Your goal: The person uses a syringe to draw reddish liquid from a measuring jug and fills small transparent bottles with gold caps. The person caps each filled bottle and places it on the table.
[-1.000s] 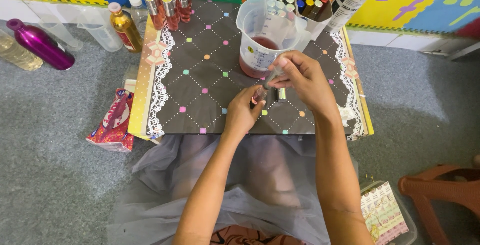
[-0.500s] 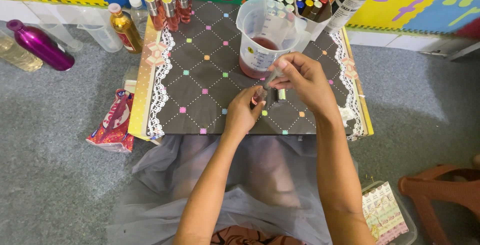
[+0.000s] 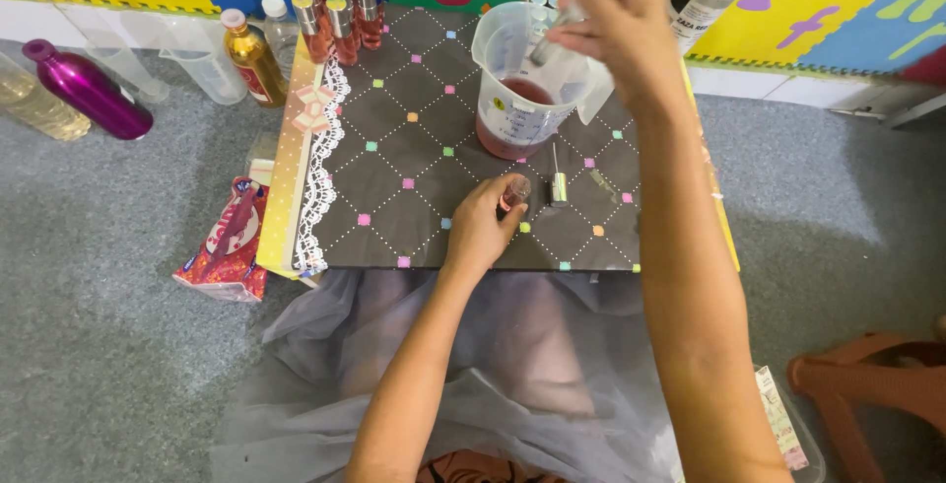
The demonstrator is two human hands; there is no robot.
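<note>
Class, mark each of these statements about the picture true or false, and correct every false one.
1. The left hand holds a small vial on the board. True.
2. The measuring jug is empty. False: it holds reddish liquid.
3. The right hand is raised over the jug, holding a slim tool. True.
4. The magenta bottle stands upright on the board. False: it lies on the grey floor, left of the board.
</note>
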